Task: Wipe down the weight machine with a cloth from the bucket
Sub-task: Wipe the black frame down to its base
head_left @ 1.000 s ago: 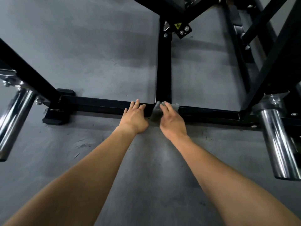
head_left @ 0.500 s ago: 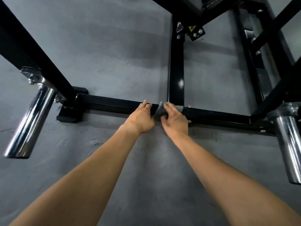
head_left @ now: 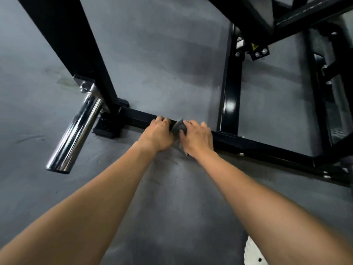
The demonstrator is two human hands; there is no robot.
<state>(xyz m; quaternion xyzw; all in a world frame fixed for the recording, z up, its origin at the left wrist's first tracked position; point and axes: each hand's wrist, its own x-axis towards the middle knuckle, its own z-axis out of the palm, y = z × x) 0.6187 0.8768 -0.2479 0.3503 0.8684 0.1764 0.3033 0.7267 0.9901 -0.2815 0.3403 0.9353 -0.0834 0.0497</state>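
Grey concrete floor [head_left: 162, 54] all round, blotchy under soft overhead light. A greenish stain [head_left: 57, 79] at ten o'clock, dark scuffs [head_left: 168, 162] near centre, a white perforated plate [head_left: 254, 253] at five

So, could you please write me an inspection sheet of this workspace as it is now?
Surface: grey floor, with scuff marks near the hands.
Job's things: black steel base bar of the weight machine; crumpled grey cloth on it; bucket not in view.
Clutter: white perforated object at the bottom right edge; I cannot tell what it is.
Hands: left hand grips the bar beside the cloth; right hand holds the cloth against the bar.
Cables: nothing seen.
Surroundings: chrome weight peg at left; yellow warning sticker on the frame behind.
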